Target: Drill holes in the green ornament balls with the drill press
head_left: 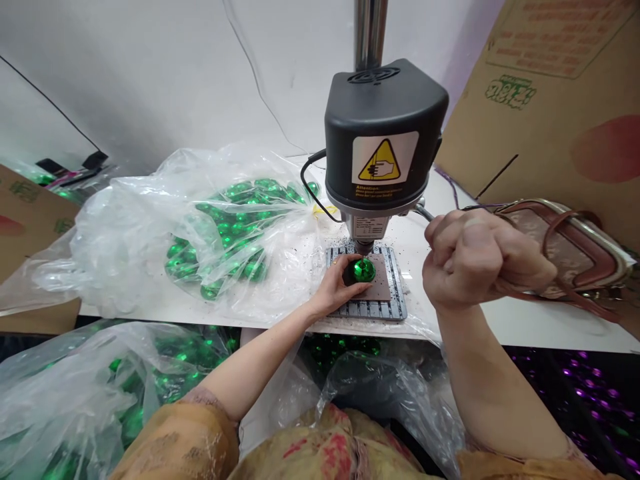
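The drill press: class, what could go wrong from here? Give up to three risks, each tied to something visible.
1. The bare left hand has its fingers close under the chuck of the drill press, so a slip might injure them.
2. The shiny green piece seems steadied only by that hand, with no clamp showing, so it might twist or shift.
3. The clear plastic bag lies loose near the base plate; a stray fold might get caught.
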### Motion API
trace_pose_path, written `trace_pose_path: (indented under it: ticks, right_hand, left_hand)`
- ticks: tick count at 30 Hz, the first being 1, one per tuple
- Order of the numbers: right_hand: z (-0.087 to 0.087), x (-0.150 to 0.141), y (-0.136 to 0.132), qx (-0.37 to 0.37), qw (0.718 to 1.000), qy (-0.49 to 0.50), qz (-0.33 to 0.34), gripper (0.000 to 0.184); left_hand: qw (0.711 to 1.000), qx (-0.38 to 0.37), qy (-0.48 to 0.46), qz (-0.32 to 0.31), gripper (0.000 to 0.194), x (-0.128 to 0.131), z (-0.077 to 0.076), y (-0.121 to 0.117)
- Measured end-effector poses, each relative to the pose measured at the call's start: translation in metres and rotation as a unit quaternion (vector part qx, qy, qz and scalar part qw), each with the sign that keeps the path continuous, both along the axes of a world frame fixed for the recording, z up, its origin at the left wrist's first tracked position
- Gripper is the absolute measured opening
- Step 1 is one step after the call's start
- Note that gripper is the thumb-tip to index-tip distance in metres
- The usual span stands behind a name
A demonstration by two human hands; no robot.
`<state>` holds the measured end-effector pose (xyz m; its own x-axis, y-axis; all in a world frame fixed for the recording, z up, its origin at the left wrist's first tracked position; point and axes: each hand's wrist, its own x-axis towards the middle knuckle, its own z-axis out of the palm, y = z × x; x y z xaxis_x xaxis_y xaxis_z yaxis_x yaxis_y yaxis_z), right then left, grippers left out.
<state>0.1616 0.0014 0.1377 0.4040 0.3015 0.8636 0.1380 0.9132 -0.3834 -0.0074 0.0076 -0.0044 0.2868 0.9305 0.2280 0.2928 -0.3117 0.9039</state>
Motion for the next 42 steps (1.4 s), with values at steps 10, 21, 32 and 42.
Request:
trace_pose_path:
  ticks: [10,21,32,42]
  right_hand:
    - [-0.01,0.0,0.007,0.107,0.994,-0.018,0.004,0.044]
    - [0.016,-0.008,0.003,0.022,0.999,0.037,-0.02,0.047]
    - [0.051,-0.011,0.009,-0.047,0.997,0.065,-0.014,0.045]
    - [0.049,-0.009,0.004,-0.061,0.993,0.086,0.048,0.04]
  left_hand:
    - [1.0,0.005,0.001,-0.006,0.058,0.0,-0.001,0.001]
    - [1.0,-0.009,-0.01,0.015,0.057,0.005,0.007,-0.003]
    - [0.944,0.225,0.238,-0.039,0.048,-0.015,0.011,-0.087]
    - [0.91,0.203,0.314,-0.18,0.039,-0.057,-0.025,-0.141]
